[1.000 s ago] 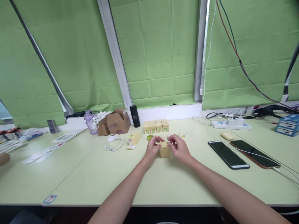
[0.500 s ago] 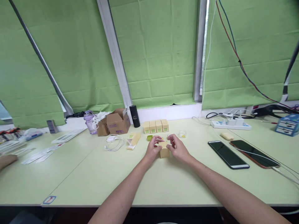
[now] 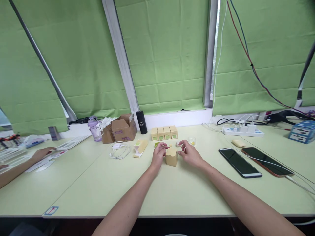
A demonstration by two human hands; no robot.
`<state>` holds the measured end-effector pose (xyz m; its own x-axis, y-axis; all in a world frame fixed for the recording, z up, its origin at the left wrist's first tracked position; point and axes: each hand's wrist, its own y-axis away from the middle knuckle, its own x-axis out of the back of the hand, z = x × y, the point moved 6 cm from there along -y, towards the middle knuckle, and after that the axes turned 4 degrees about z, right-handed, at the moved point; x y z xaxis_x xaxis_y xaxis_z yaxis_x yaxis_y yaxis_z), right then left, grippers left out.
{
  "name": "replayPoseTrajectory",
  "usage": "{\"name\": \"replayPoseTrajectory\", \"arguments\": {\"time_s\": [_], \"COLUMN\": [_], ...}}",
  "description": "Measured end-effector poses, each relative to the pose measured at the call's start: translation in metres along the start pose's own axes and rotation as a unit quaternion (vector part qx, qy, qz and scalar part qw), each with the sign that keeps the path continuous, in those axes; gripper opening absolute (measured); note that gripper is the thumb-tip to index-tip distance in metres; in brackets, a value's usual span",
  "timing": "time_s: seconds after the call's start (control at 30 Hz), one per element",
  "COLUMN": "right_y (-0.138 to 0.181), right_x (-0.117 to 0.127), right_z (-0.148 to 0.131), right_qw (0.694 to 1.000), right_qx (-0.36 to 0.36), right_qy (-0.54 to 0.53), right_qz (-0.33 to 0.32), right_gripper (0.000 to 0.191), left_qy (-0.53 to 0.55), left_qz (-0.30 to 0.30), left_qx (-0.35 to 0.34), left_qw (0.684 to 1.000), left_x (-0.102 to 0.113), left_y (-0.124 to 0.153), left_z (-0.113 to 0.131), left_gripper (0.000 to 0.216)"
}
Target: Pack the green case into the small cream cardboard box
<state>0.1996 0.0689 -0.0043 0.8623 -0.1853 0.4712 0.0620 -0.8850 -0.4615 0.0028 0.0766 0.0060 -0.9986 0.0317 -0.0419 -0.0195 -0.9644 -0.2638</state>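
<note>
A small yellow cardboard box (image 3: 171, 157) stands upright on the pale green table (image 3: 172, 193), its top flap closed. My left hand (image 3: 158, 154) is at the box's left side, fingers curled, fingertips against its upper left edge. My right hand (image 3: 191, 153) hovers just right of the box, off it, fingers loosely spread and holding nothing. A tiny pale object (image 3: 177, 144) lies by my right fingertips. A small green piece (image 3: 156, 144) shows partly behind my left hand.
A row of yellow boxes (image 3: 164, 133) stands behind, with a black cylinder (image 3: 141, 122), brown cartons (image 3: 120, 129), a white cable (image 3: 120, 150) and a flat box (image 3: 140, 147). Two phones (image 3: 253, 161) and a power strip (image 3: 243, 131) lie right. Another person's hand (image 3: 41, 153) rests on papers at far left.
My right hand has come off the box and moved slightly right; the box top is now closed. The other person's hand has slid further onto the table at the left.
</note>
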Motion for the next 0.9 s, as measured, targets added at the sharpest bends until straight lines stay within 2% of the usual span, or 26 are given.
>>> {"name": "replayPoseTrajectory", "arguments": {"time_s": [0.07,0.17,0.27,0.33,0.4,0.6,0.8,0.9], "right_y": [-0.001,-0.001,0.004,0.008,0.011,0.009,0.003,0.001], "right_x": [0.002,0.003,-0.002,-0.007,-0.012,-0.014,-0.007,-0.007], "right_z": [0.001,-0.006,-0.018,-0.021,-0.02,-0.009,0.005,0.01], "right_qw": [0.999,1.0,0.994,0.992,0.993,0.996,0.99,0.983], "right_qx": [-0.012,0.005,0.036,0.031,0.02,-0.009,-0.077,-0.086], "right_qy": [0.026,-0.02,-0.077,-0.063,-0.034,0.027,0.115,0.154], "right_qz": [0.017,-0.01,-0.07,-0.102,-0.112,-0.081,-0.035,-0.042], "right_gripper": [0.024,0.027,0.044,0.056,0.06,0.046,0.027,0.022], "left_qy": [0.002,0.005,-0.001,-0.008,-0.016,-0.037,-0.052,-0.068], "left_qz": [0.011,0.014,0.019,0.025,0.035,0.073,0.088,0.099], "left_qx": [0.001,-0.005,0.001,0.005,0.006,0.016,0.031,0.04], "left_qw": [1.0,1.0,1.0,1.0,0.999,0.997,0.994,0.992], "left_x": [0.002,0.003,0.003,0.003,0.004,0.009,0.01,0.013], "left_y": [-0.002,-0.003,-0.003,-0.003,-0.003,-0.005,-0.004,-0.004], "left_z": [-0.002,-0.003,-0.003,-0.004,-0.003,-0.004,-0.006,-0.006], "left_gripper": [0.026,0.026,0.027,0.027,0.026,0.023,0.027,0.031]}}
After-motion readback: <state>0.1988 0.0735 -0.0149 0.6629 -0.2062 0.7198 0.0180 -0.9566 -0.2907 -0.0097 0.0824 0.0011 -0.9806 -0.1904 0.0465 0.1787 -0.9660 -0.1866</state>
